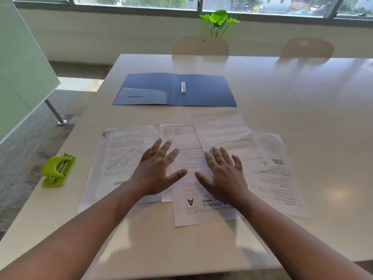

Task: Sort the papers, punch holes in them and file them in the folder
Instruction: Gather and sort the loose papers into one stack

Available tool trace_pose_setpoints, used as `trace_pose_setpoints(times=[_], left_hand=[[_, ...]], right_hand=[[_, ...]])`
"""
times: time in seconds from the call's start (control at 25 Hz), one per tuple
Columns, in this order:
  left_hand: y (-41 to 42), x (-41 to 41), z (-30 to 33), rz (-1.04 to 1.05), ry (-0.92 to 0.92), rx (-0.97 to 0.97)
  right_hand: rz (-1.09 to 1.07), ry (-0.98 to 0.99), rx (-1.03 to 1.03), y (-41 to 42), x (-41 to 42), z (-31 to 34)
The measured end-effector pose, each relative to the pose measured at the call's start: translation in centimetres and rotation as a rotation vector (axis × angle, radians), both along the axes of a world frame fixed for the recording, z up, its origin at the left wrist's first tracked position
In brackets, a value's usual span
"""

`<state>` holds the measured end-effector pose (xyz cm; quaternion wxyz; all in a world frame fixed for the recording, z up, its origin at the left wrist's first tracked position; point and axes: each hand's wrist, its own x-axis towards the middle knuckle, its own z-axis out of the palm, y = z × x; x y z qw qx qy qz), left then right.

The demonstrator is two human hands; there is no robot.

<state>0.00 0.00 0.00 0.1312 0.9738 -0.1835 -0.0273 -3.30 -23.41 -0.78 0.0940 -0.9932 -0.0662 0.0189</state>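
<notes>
Several printed papers [222,130] lie scattered and overlapping across the middle of the white table [302,118]. My left hand [156,170] and my right hand [224,174] hover flat over them, palms down, fingers spread, holding nothing. One sheet marked with a large "A" [190,202] lies between my wrists. Beyond the papers a blue ring folder [205,91] lies wide open, its metal ring clip [183,86] at the spine. A lime green hole punch [57,171] sits near the table's left edge, left of the papers.
Two pale chairs [200,46] stand at the table's far side, with a green plant [219,22] behind them under the window. A green partition [22,67] stands to the left, beyond the table edge.
</notes>
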Motion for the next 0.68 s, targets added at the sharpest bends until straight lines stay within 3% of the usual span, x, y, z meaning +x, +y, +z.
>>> trace_pose_setpoints(times=[0.68], left_hand=[[0.3,-2.1,-1.7,0.050,-0.011,0.037]], right_hand=[[-0.097,-0.052,0.209,-0.6,-0.9,-0.3]])
